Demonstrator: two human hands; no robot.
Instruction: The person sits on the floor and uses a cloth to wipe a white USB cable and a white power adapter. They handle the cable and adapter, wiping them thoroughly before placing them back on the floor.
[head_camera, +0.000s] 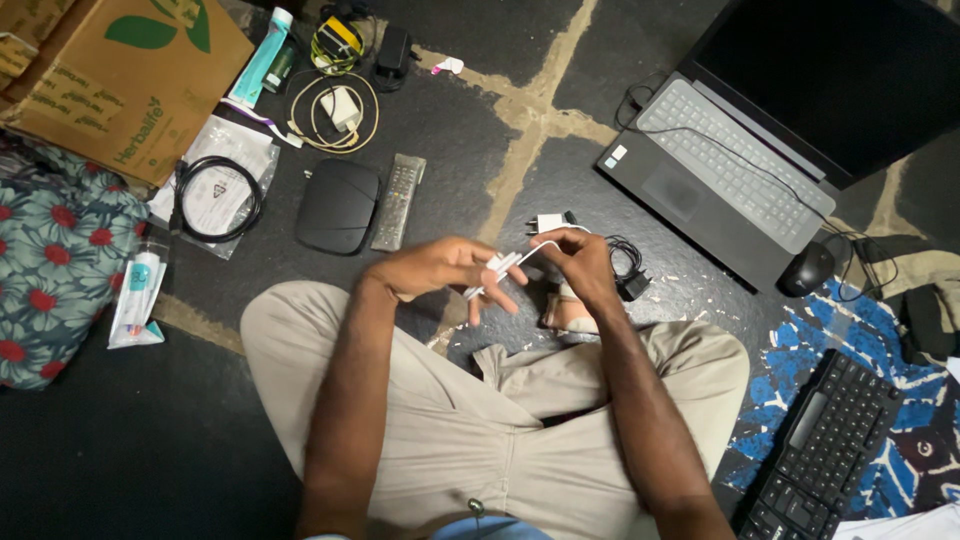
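A thin white cable (520, 258) was held between both hands above the crossed legs, kept taut, seemingly so it could be coiled or straightened. The left hand (445, 270) was pinched shut on the connector end, fingers partly splayed; the right hand (580, 258) was clamped on the cable just beside it, hands nearly together. A white charger plug (549, 221) lay on the floor just beyond the right hand, a black adapter (632, 283) to its right. A remote control (399, 201) and a black router box (338, 206) were set beyond the left hand. A laptop (720, 175) stood well beyond the right hand.
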